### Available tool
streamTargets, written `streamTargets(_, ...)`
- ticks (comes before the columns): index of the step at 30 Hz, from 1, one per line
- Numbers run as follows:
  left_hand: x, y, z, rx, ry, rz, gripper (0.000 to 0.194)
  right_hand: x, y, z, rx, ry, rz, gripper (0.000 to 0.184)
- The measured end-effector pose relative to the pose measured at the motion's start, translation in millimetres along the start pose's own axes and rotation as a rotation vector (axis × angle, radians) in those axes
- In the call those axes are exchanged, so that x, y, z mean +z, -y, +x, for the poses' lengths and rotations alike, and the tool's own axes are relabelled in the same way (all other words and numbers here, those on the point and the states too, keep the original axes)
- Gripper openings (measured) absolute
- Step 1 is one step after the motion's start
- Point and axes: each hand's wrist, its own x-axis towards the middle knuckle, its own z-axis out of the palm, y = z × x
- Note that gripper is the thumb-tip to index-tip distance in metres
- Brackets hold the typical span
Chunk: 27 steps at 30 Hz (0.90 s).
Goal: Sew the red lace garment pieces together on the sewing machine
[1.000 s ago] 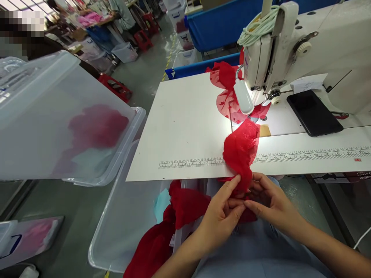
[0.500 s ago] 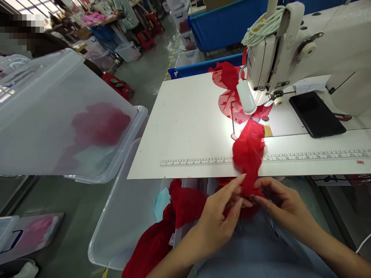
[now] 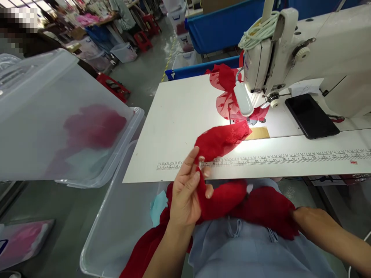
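Observation:
A strip of red fabric (image 3: 218, 143) with a lacy end runs left from the sewing machine's needle area across the white table, then down over its front edge. My left hand (image 3: 187, 189) grips it at the edge, thumb and fingers closed round the cloth. From there the fabric continues as a darker red stretch (image 3: 265, 206) over the lap. My right hand (image 3: 310, 220) is at the far right end of that stretch, closed on it, its fingertips hidden by cloth. Sheer patterned red pieces (image 3: 224, 104) lie under the sewing machine (image 3: 315, 50).
A black phone (image 3: 311, 116) rests on the machine bed. A printed ruler (image 3: 261, 160) runs along the table front. Clear plastic bins (image 3: 95, 235) stand at the left, one tilted bin (image 3: 37, 127) higher up. A blue fabric-sided cart (image 3: 226, 27) is behind the table.
My left hand has moved left and up to the table edge, swinging the red strip leftward. My right hand has moved away right and down, and darker red cloth now stretches across the lap.

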Motion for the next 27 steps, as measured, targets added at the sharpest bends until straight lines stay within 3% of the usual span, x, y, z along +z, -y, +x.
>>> streamTargets(3, 8.8, 18, -12, -0.126, 0.249, -0.023, 0.043, -7, 10, 10, -0.053, -0.09, 0.064, 0.021)
streamTargets(7, 19.1, 43, -29, -0.291, 0.635, -0.029, 0.051, -57, 53, 16, -0.205, -0.09, 0.767, 0.032)
streamTargets(11, 25.5, 42, -35, -0.309, 0.808, 0.156, 0.063, -82, 87, 26, -0.141, -0.057, 1.386, 0.051)
streamTargets(13, 27.8, 39, -34, -0.297, 0.874, 0.337, 0.068, -86, 92, 36, -0.075, -0.155, 1.518, 0.054)
streamTargets(15, 28.8, 41, -34, -0.245, 0.91, 0.612, 0.069, -89, 88, 48, -0.019, -0.351, 1.486, 0.061)
streamTargets(18, 26.4, 58, -35, 0.023, 0.972, 1.004, 0.062, -95, 73, 64, 0.019, -0.59, 1.185, 0.078)
streamTargets(20, 22.8, 69, -31, 0.222, 1.029, 1.164, 0.057, -99, 64, 70, 0.013, -0.668, 0.882, 0.068)
streamTargets(22, 19.4, 72, -18, 0.378, 0.93, 1.288, 0.048, -101, 57, 73, 0.011, -0.753, 0.564, 0.042)
streamTargets(24, 18.2, 69, 3, 0.483, 0.627, 1.43, 0.035, -102, 55, 75, 0.038, -0.818, 0.316, 0.028)
streamTargets(26, 20.5, 64, 27, 0.44, 0.277, 1.643, 0.023, -103, 56, 78, 0.088, -0.793, 0.179, 0.029)
streamTargets(27, 23.1, 62, 38, 0.397, 0.171, 1.744, 0.019, -104, 57, 81, 0.115, -0.765, 0.141, 0.03)
